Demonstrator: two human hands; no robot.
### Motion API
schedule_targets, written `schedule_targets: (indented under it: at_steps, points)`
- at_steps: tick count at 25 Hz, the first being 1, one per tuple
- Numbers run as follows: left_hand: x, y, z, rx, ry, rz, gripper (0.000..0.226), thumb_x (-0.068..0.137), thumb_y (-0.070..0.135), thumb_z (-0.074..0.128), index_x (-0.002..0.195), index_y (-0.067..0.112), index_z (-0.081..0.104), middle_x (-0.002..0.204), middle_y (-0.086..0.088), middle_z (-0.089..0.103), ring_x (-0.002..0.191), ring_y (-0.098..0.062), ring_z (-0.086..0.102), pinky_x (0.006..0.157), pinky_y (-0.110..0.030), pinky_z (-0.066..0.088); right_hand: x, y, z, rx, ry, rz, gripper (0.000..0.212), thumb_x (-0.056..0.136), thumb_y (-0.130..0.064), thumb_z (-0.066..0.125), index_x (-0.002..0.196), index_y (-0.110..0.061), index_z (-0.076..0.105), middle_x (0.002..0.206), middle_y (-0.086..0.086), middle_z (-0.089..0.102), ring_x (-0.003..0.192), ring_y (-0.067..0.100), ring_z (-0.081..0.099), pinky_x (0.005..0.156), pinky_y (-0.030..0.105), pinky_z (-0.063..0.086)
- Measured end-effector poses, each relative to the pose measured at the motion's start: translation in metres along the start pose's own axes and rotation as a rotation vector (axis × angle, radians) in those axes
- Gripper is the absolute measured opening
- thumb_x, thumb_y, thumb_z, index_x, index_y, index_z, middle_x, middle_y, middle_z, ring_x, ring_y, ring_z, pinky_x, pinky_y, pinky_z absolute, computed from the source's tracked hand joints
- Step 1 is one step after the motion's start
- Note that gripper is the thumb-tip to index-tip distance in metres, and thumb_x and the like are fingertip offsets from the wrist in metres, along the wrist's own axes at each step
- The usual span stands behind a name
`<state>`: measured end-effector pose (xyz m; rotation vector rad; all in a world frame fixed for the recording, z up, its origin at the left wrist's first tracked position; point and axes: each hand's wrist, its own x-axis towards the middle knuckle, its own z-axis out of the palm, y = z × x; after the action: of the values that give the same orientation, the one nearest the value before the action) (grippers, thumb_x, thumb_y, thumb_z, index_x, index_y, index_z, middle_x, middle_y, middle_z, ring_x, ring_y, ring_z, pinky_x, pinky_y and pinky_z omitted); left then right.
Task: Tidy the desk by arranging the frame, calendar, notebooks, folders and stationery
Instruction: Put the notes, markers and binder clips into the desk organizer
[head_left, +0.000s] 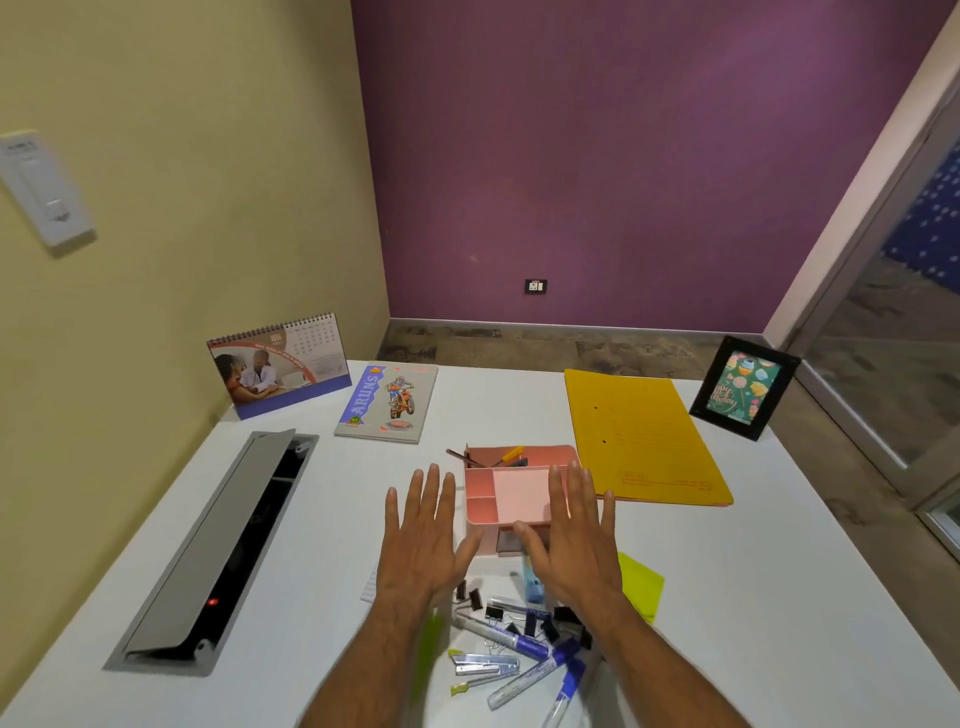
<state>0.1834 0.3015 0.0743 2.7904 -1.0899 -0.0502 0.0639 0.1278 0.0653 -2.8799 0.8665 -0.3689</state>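
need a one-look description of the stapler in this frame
On the white desk, look at the stationery pile nearest the camera, below the pink organiser. The stapler lies at its left edge: the only silver metal bar among blue-capped markers and black binder clips.

Bare white desk lies open on the near right and between the cable tray and the hands. The pink organizer blocks the middle, with the yellow folder just beside it on the right. Markers, clips and a stapler clutter the near centre. The calendar, notebook and frame line the far edge.
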Motion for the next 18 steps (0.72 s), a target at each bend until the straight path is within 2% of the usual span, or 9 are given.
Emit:
schedule_targets:
  at_steps: [2, 4, 6, 9, 11, 14, 18]
  points:
    - [-0.007, -0.011, 0.009, -0.006, -0.038, -0.033, 0.081, 0.095, 0.066, 0.014, 0.144, 0.01, 0.046, 0.151, -0.013, 0.044, 0.138, -0.033, 0.043, 0.113, -0.051, 0.008, -0.012, -0.004, 0.006, 0.065, 0.017, 0.056, 0.08, 0.089, -0.069, 0.03, 0.15, -0.018, 0.024, 0.159, 0.009, 0.027, 0.147, 0.029, 0.023, 0.117, 0.053, 0.02]
    - [-0.013, -0.021, 0.022, -0.028, -0.056, -0.085, 0.082, 0.095, 0.066, 0.011, 0.141, 0.012, 0.051, 0.146, -0.01, 0.051, 0.135, -0.03, 0.048, 0.113, -0.052, 0.017, -0.026, -0.006, 0.012, 0.125, 0.032, 0.141, 0.063, 0.088, -0.061, 0.042, 0.137, -0.021, 0.043, 0.141, 0.005, 0.051, 0.131, 0.027, 0.046, 0.104, 0.05, 0.039]
    - [-0.023, -0.031, 0.034, -0.063, -0.088, -0.146, 0.081, 0.093, 0.066, 0.013, 0.145, 0.014, 0.045, 0.148, -0.006, 0.049, 0.137, -0.028, 0.045, 0.114, -0.052, 0.026, -0.039, -0.008, 0.017, 0.115, -0.021, 0.224, 0.047, 0.088, -0.055, 0.046, 0.122, -0.024, 0.053, 0.123, 0.0, 0.062, 0.113, 0.023, 0.055, 0.091, 0.044, 0.044]
    - [-0.036, -0.049, 0.045, -0.144, -0.115, -0.263, 0.07, 0.093, 0.06, 0.036, 0.15, 0.019, 0.033, 0.151, -0.001, 0.042, 0.138, -0.024, 0.037, 0.11, -0.046, 0.034, -0.047, -0.01, 0.023, 0.075, -0.23, 0.367, 0.043, 0.09, -0.057, 0.044, 0.117, -0.027, 0.058, 0.119, -0.005, 0.064, 0.111, 0.021, 0.053, 0.09, 0.041, 0.042]
    - [-0.045, -0.061, 0.051, -0.196, -0.119, -0.363, 0.06, 0.092, 0.055, 0.044, 0.143, 0.023, 0.037, 0.141, 0.001, 0.046, 0.129, -0.022, 0.041, 0.101, -0.042, 0.041, -0.047, -0.011, 0.028, 0.052, -0.316, 0.418, 0.048, 0.089, -0.061, 0.042, 0.117, -0.026, 0.059, 0.12, -0.005, 0.062, 0.114, 0.021, 0.051, 0.092, 0.04, 0.041]
    - [-0.057, -0.07, 0.063, -0.232, -0.152, -0.423, 0.052, 0.089, 0.057, 0.049, 0.131, 0.027, 0.045, 0.125, 0.005, 0.051, 0.117, -0.02, 0.046, 0.091, -0.04, 0.044, -0.043, -0.012, 0.038, 0.018, -0.368, 0.451, 0.055, 0.087, -0.066, 0.039, 0.116, -0.025, 0.061, 0.119, -0.004, 0.062, 0.114, 0.021, 0.05, 0.092, 0.041, 0.04]
    - [-0.053, -0.069, 0.071, -0.254, -0.182, -0.507, 0.05, 0.085, 0.064, 0.049, 0.119, 0.027, 0.047, 0.116, 0.005, 0.051, 0.113, -0.02, 0.046, 0.087, -0.039, 0.045, -0.036, -0.013, 0.049, -0.051, -0.425, 0.463, 0.052, 0.087, -0.063, 0.04, 0.114, -0.025, 0.062, 0.116, -0.004, 0.062, 0.112, 0.02, 0.051, 0.091, 0.04, 0.04]
